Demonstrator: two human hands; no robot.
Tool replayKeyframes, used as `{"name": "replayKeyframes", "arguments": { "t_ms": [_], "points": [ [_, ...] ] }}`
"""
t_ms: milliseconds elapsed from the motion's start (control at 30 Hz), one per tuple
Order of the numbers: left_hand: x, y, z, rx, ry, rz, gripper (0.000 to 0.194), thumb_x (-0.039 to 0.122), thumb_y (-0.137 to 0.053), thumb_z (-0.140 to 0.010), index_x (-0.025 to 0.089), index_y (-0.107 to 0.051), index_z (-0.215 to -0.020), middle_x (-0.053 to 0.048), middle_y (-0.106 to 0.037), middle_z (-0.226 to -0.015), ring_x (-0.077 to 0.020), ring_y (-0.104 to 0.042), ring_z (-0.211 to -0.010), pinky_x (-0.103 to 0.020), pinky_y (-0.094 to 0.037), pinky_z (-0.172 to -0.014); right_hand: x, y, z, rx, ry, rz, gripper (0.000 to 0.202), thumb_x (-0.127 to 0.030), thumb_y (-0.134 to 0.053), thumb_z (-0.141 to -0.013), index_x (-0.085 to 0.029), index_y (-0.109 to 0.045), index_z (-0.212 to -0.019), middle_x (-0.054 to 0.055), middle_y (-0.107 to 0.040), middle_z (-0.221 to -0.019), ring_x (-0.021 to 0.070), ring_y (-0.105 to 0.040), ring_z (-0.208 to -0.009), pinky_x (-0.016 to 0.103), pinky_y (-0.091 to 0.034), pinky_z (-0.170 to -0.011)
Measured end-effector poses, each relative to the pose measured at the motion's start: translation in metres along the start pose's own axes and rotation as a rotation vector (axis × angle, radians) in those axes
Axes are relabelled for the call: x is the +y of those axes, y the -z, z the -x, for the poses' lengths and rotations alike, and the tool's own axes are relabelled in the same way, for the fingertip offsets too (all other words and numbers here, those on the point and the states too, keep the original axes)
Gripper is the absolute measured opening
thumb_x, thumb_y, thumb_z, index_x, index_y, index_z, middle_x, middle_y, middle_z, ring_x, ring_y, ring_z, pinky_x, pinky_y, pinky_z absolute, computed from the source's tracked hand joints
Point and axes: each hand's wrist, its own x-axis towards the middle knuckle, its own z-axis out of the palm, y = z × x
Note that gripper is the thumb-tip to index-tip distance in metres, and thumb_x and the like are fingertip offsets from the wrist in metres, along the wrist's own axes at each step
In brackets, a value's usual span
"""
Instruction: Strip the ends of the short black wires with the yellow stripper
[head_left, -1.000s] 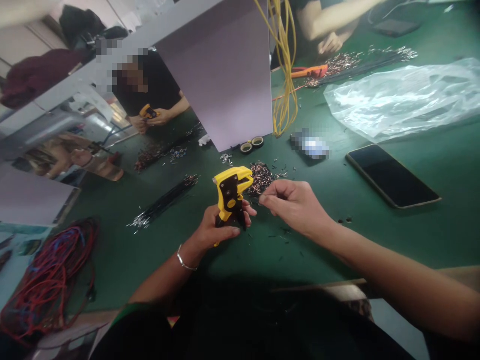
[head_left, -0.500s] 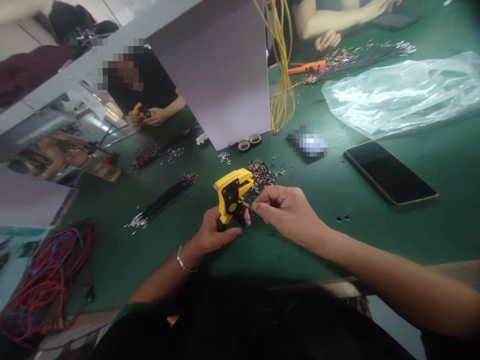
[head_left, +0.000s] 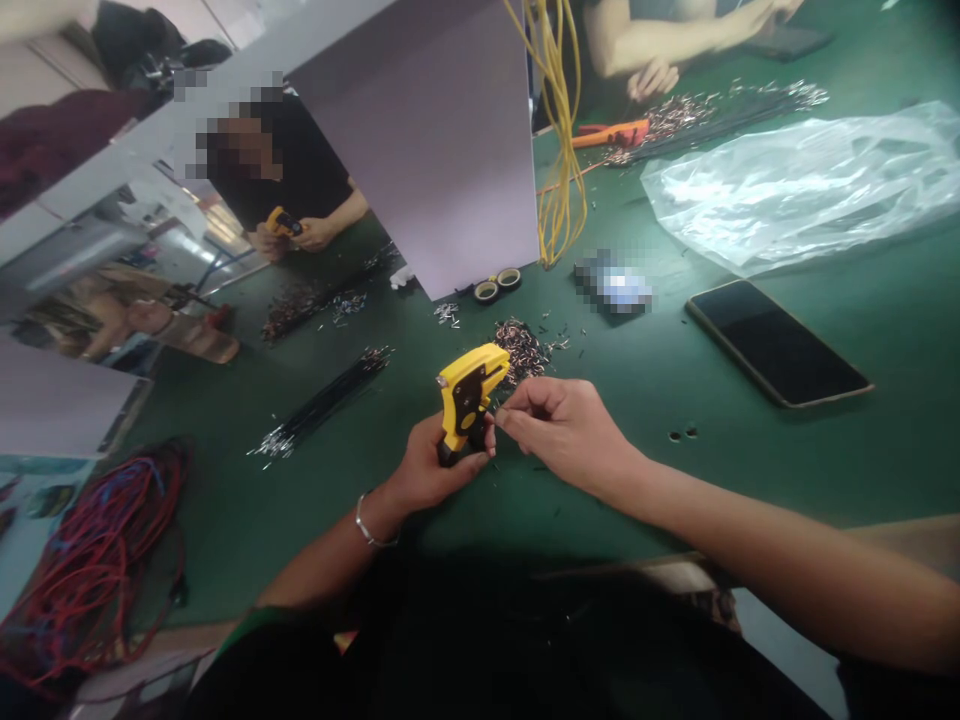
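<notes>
My left hand (head_left: 431, 465) is wrapped round the grip of a yellow and black wire stripper (head_left: 469, 400), its jaws pointing up and right. Close by on the right, my right hand (head_left: 570, 425) is closed in a pinch near the tool's handle. What its fingertips hold, if anything, is too small to make out. Just beyond the stripper's jaws lies a pile of short cut wire pieces (head_left: 521, 345) with copper-coloured ends. To the left, a bundle of black wires (head_left: 322, 405) with bare ends rests on the green table (head_left: 600, 525).
A phone (head_left: 780, 340) lies at right, near a clear plastic bag (head_left: 810, 190). Tape rolls (head_left: 496, 285) sit by a grey panel (head_left: 442, 150), beside hanging yellow cables (head_left: 559, 150). Red cables (head_left: 105, 550) are heaped at left. Co-workers sit across the table, one holding a similar stripper (head_left: 283, 222).
The wire stripper has tilted slightly and dropped a little to the right in my left hand. My right hand stays pinched beside it, nearly in the same place.
</notes>
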Motion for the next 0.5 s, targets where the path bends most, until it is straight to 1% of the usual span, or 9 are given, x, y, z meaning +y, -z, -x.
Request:
{"name": "replayKeyframes", "arguments": {
  "t_ms": [167,367,500],
  "points": [
    [0.0005,-0.0031,0.0015,0.057,0.044,-0.079,0.016,0.024,-0.076,-0.078,0.014,-0.065,-0.084,-0.004,-0.066,-0.076,-0.0142,-0.06,-0.066,-0.027,-0.051,-0.062,-0.0006,-0.0009,-0.001,-0.001,-0.017,-0.015,0.019,-0.015,-0.056,-0.075,-0.018,-0.061,-0.056,-0.003,-0.055,-0.048,0.0079,-0.043,-0.046,0.023,-0.031,-0.045],
    [-0.0016,-0.0057,0.0032,0.138,0.116,-0.06,0.023,0.03,-0.079,-0.076,0.014,-0.063,-0.081,0.0,-0.062,-0.064,-0.0107,-0.055,-0.053,-0.023,-0.046,-0.05,0.0028,-0.0011,-0.0015,-0.001,-0.026,-0.004,0.017,-0.019,-0.058,-0.075,-0.018,-0.059,-0.058,-0.004,-0.053,-0.049,0.0082,-0.041,-0.047,0.024,-0.031,-0.045],
    [-0.003,-0.0058,0.0054,0.161,0.157,-0.03,0.024,0.032,-0.078,-0.078,0.015,-0.063,-0.082,0.002,-0.059,-0.057,-0.0091,-0.053,-0.045,-0.022,-0.044,-0.045,0.0039,-0.0012,-0.002,-0.015,-0.03,-0.002,0.016,-0.017,-0.057,-0.075,-0.018,-0.059,-0.06,-0.004,-0.052,-0.05,0.0079,-0.04,-0.046,0.024,-0.031,-0.044]
  ]
}}
